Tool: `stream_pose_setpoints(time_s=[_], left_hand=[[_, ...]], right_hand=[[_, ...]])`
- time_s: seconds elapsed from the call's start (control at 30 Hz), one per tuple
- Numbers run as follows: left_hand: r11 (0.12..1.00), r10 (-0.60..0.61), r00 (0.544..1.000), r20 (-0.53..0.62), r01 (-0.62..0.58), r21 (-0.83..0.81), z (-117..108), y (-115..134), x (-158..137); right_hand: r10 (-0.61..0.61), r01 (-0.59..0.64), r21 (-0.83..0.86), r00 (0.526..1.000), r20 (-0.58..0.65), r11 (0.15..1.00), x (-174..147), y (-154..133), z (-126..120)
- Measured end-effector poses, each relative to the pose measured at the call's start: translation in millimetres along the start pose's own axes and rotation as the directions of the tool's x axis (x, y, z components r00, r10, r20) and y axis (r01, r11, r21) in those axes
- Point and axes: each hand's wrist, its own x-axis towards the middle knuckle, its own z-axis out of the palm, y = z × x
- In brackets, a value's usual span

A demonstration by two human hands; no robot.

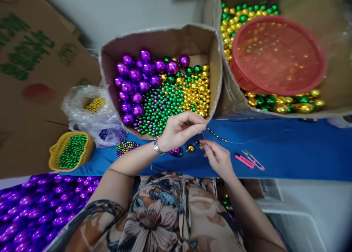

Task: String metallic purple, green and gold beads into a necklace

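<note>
My left hand, with a metal watch at the wrist, is closed in a pinch at the front edge of the bead box. My right hand pinches just below and to its right, over the blue cloth. A thin thread runs between the fingertips of both hands; whether a needle is on it I cannot tell. A strand of small beads in purple, green and gold trails right from the left fingertips, ending in bare thread. Larger beads, a gold one and a purple one, lie beneath the hands.
A cardboard box holds purple, green and gold beads. Right of it, a red basin sits in another box. A yellow basket of green beads stands left, near loose small beads. A pink cutter and thread snips lie right.
</note>
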Motion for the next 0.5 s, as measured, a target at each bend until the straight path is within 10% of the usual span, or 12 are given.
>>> stream_pose_setpoints(time_s=[0.13,0.23,0.37,0.5], left_hand=[[0.916,0.070,0.995,0.067,-0.091,0.390,-36,-11,-5],[0.471,0.061,0.998,-0.035,0.003,0.882,-90,-21,-10],[-0.103,-0.226,0.937,-0.266,0.248,0.963,-150,-30,-20],[-0.159,-0.324,0.899,-0.295,0.255,0.954,-166,-41,-31]], right_hand=[[-0.014,0.015,0.022,0.999,-0.033,1.000,-3,1,5],[0.016,-0.016,0.018,0.999,-0.046,1.000,-8,6,6],[0.050,-0.049,0.021,0.998,-0.045,0.999,-12,10,12],[0.022,-0.022,-0.006,0.999,-0.029,1.000,-12,10,23]])
